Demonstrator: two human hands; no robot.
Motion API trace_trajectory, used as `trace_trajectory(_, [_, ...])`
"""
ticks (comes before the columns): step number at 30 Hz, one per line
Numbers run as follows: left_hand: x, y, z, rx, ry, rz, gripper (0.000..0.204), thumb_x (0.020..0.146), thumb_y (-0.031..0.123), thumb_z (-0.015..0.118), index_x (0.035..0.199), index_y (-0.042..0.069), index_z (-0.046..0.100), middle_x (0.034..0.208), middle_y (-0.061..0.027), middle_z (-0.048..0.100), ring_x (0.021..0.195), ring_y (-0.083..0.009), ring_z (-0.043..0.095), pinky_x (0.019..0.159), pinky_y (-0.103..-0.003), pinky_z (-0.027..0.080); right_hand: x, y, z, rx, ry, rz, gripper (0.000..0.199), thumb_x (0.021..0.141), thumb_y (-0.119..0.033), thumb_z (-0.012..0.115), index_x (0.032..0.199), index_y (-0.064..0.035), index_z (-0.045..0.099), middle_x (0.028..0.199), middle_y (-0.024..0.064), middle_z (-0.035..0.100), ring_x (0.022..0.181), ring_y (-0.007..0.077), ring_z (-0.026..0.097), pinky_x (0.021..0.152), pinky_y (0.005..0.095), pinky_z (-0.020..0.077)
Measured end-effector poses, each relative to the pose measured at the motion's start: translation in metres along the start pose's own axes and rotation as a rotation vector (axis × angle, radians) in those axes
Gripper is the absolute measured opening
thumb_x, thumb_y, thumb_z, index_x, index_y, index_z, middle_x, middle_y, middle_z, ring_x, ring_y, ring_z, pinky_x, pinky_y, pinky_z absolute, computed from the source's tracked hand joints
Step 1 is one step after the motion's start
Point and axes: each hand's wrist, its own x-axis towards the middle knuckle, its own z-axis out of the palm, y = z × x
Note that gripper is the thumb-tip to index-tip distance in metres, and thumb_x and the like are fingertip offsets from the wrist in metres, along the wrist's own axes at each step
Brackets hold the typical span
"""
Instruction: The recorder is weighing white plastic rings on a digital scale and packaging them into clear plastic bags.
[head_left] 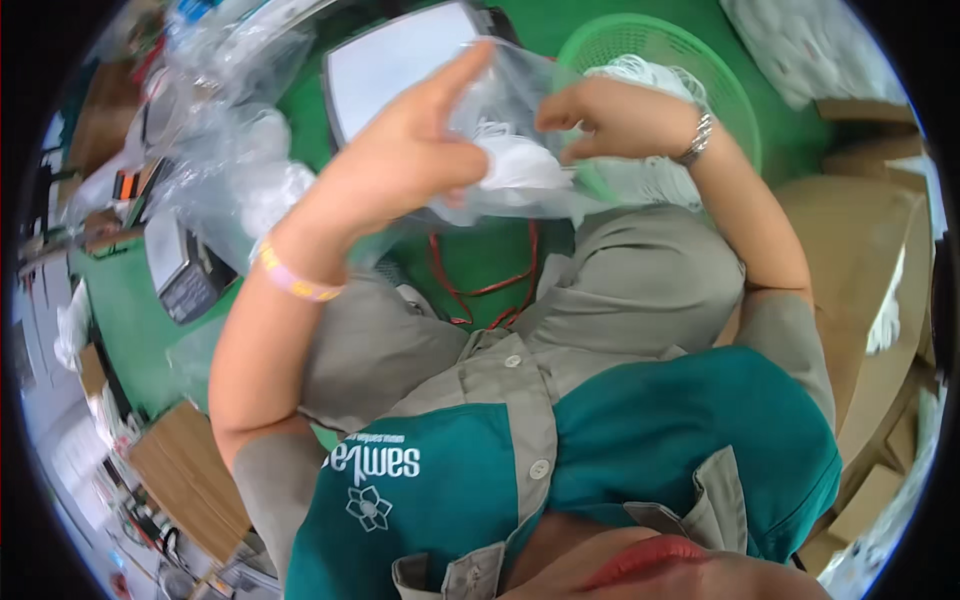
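Observation:
A clear plastic bag [515,100] is spread between my hands above my lap. White cord-like coils [520,165] show in its lower part. My left hand [410,150] grips the bag's left side, its index finger stretched along the plastic and its thumb lower down. My right hand [625,118] is closed at the bag's right side, thumb and fingers bent around the film. Slight blur softens both hands' fingertips. Just beyond my right hand, a green plastic basket [735,80] holds bundles of white cord [645,75].
A scale-like device with a pale flat top [395,65] stands beyond my left hand. Clear plastic bags with white contents [265,140] heap up at the left, near a dark box-shaped device [185,265]. Cardboard [850,270] stands at the right. Red cords [485,285] hang between my knees.

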Motion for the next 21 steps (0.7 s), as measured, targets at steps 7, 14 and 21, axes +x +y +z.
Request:
trace_trajectory(7, [-0.005,-0.008,-0.033,-0.033,0.118,-0.048,0.079,0.063,-0.01,0.044,0.138,0.002,0.025,0.143,-0.0154,0.024,0.054,-0.0052,0.046,0.051,-0.022,0.041,-0.09,0.176,0.0,0.263,0.624,0.535,0.024,0.078,-0.016,0.065,0.095,-0.0004,0.059,0.087,0.0074,0.063,0.081,0.0163,0.059,0.073,0.0276,0.0463])
trace_trajectory(14, [-0.013,-0.012,-0.042,-0.054,0.174,-0.12,0.08,0.061,-0.009,0.045,0.138,0.002,0.025,0.143,-0.0154,0.025,0.052,-0.0048,0.044,0.049,-0.02,0.039,-0.094,0.244,0.177,-0.286,0.045,1.352,0.101,0.067,-0.017,0.069,0.142,-0.0273,0.003,0.148,0.0083,0.005,0.133,0.035,0.018,0.094,0.0561,0.0362])
trace_trajectory(21, [-0.01,-0.014,-0.045,-0.05,0.173,-0.139,0.081,0.059,-0.009,0.043,0.138,0.003,0.027,0.143,-0.0161,0.026,0.052,-0.0045,0.044,0.048,-0.02,0.039,-0.118,0.29,0.181,-0.391,0.536,1.25,0.035,0.079,-0.015,0.051,0.114,-0.0157,0.048,0.127,0.0112,0.041,0.107,0.0334,0.05,0.079,0.0448,0.0488])
